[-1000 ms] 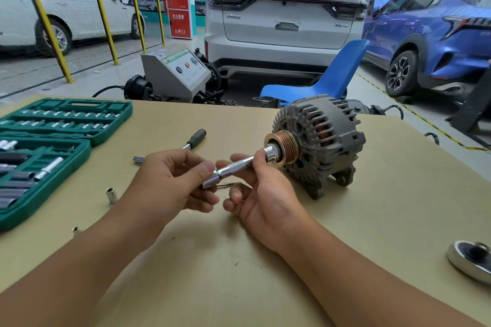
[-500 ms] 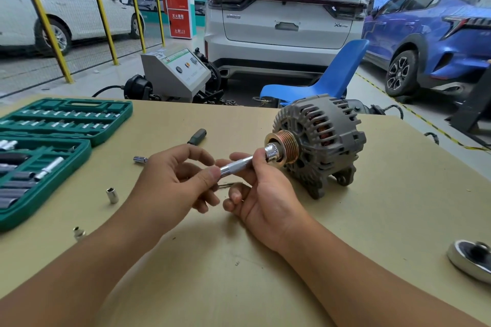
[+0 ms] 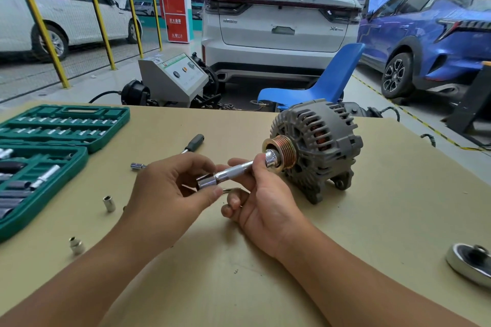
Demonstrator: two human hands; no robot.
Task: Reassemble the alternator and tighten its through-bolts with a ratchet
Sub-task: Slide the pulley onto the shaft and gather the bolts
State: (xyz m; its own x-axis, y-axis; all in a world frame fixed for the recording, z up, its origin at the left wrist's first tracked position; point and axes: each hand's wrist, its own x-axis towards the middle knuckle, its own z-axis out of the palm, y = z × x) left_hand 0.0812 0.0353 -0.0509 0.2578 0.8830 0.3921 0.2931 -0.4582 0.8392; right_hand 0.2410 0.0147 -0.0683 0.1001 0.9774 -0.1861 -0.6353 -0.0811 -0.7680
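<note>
A grey alternator [image 3: 318, 146] stands on the tan table with its brass-coloured pulley [image 3: 283, 150] facing me. A chrome extension bar [image 3: 233, 171] with a socket [image 3: 271, 158] at its tip is seated on the pulley's centre. My right hand [image 3: 261, 199] pinches the bar just behind the socket. My left hand [image 3: 172, 191] pinches the bar's wide near end [image 3: 206, 182] between thumb and fingers. A black-handled driver [image 3: 194, 142] lies on the table behind my left hand.
An open green socket case [image 3: 53, 146] fills the table's left side. Loose sockets [image 3: 109, 203] [image 3: 76, 245] [image 3: 138, 166] lie near it. A round metal dish [image 3: 470, 263] sits at the right edge. Beyond the table stand a blue chair [image 3: 326, 85], a grey machine [image 3: 175, 77] and parked cars.
My left hand has turned and shifted its grip on the bar's near end, so the wide drive end now shows. The alternator and right hand have stayed put.
</note>
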